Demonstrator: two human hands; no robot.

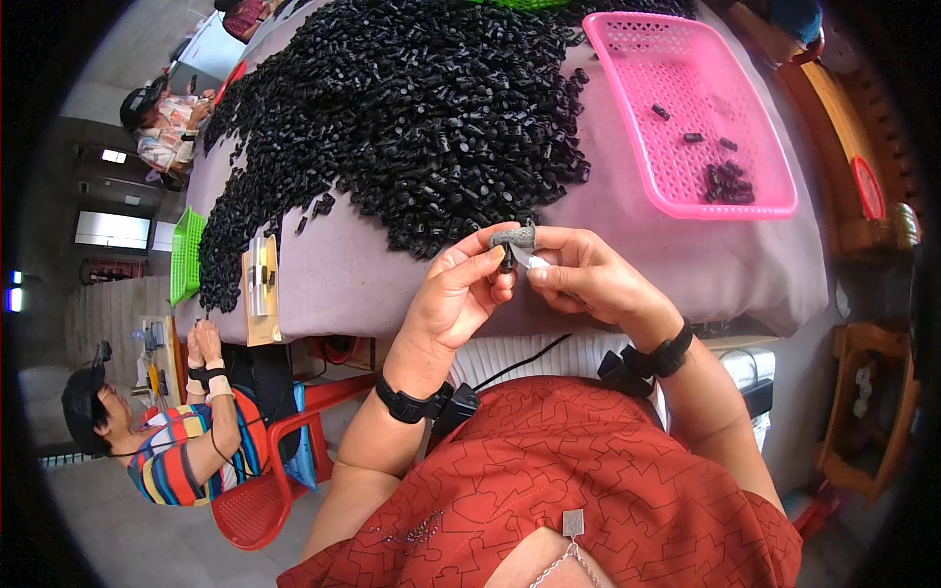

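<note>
My left hand (459, 284) is closed, pinching a small black cylindrical part (507, 262) between thumb and fingers, just past the table's near edge. Close against it, my right hand (592, 274) is closed on a small pale, pointed, blade-like piece (526, 257), whose exact kind I cannot make out. A grey textured finger cover (514, 237) sits over the tip of my right index finger, above the black part. Beyond my hands lies a large heap of similar black parts (431, 127).
A pink basket (642, 162) holding several black parts stands at the right of the cloth-covered table (627, 230). At left are a green basket (186, 257) and a tray with small tools (262, 289). A co-worker in stripes (186, 446) sits on a red chair (257, 510).
</note>
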